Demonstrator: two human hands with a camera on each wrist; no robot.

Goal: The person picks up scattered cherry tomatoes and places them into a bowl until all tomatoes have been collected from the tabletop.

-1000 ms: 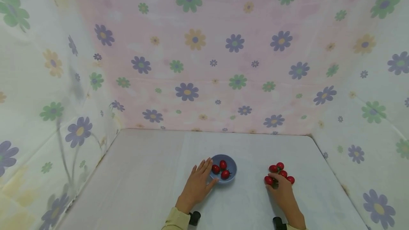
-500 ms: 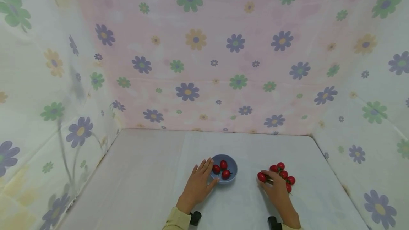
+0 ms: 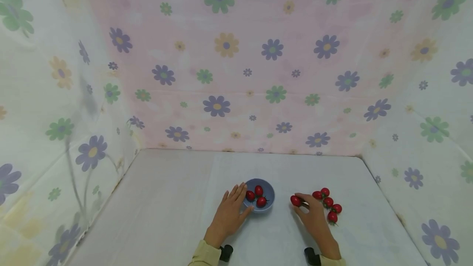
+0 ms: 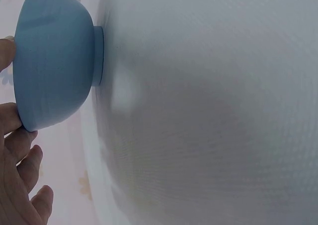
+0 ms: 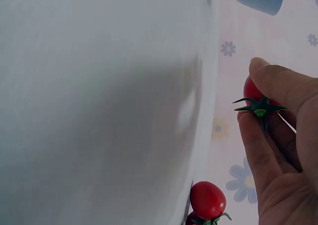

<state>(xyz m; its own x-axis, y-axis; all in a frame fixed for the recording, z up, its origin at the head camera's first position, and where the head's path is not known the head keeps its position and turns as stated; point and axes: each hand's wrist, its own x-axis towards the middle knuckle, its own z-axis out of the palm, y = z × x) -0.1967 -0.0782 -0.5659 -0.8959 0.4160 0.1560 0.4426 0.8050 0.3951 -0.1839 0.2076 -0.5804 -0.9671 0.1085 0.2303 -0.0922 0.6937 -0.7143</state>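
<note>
A blue bowl [image 3: 269, 193] stands upright on the white table, with 3 red cherry tomatoes [image 3: 259, 191] inside. My left hand [image 3: 226, 215] rests against the bowl's left side, fingers fairly straight; thumb and fingertips touch its rim in the left wrist view, where the bowl's outer wall [image 4: 57, 61] shows. Right of the bowl, my right hand [image 3: 315, 219] pinches a cherry tomato [image 3: 295, 200] between thumb and fingers, raised above the table. The right wrist view shows this tomato's green calyx [image 5: 260, 109] facing the camera. Several more cherry tomatoes [image 3: 328, 202] lie beyond the right hand.
Flower-patterned cloth [image 3: 236, 73] hangs behind the table and along both sides. The white tabletop [image 3: 166, 208] stretches left of the bowl. A black wrist device [image 3: 226, 253] sits under the left wrist, another black device [image 3: 312, 256] under the right.
My right hand has lifted one cherry tomato from the group and carried it left towards the bowl, uncovering a tomato on the table. The left hand and the bowl have stayed put.
</note>
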